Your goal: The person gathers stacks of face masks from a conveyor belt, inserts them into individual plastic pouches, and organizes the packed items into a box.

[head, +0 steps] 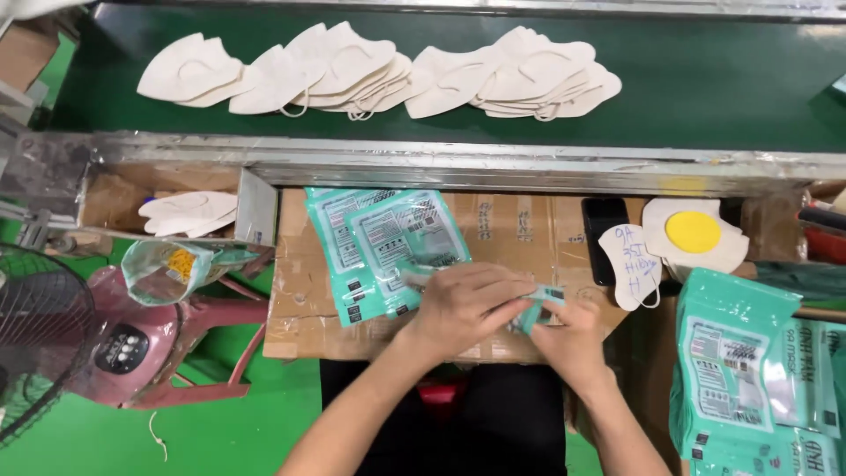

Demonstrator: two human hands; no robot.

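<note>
Head cam: both hands meet over the cardboard sheet [520, 225] that serves as worktop.

Left hand [463, 304] closed, fingers pinching one end of a teal mask pouch [539, 307]; right hand [573, 339] grips the other end from below. Pouch sits between the two hands, just above the cardboard's near edge, mostly hidden by fingers. Can't tell if anything's inside.

Ref = cardboard sheet:
- On it, left half: small pile of flat teal pouches [388, 247], touching left hand's fingertips.
- Far side: metal rail [529, 163], then green conveyor belt [705, 79] w/ loose heaps of white folded masks [352, 70].
- Right end: single white mask w/ handwriting [630, 264], next to a black phone [604, 225] and a white mask w/ yellow round patch [693, 234].
- Further right, off the sheet: stack of teal pouches [736, 361], standing/leaning.
- Left of it: cardboard bin w/ a few white masks [187, 213]; below that a clear plastic bag [163, 269] and a pink fan [53, 344] on green floor.
</note>
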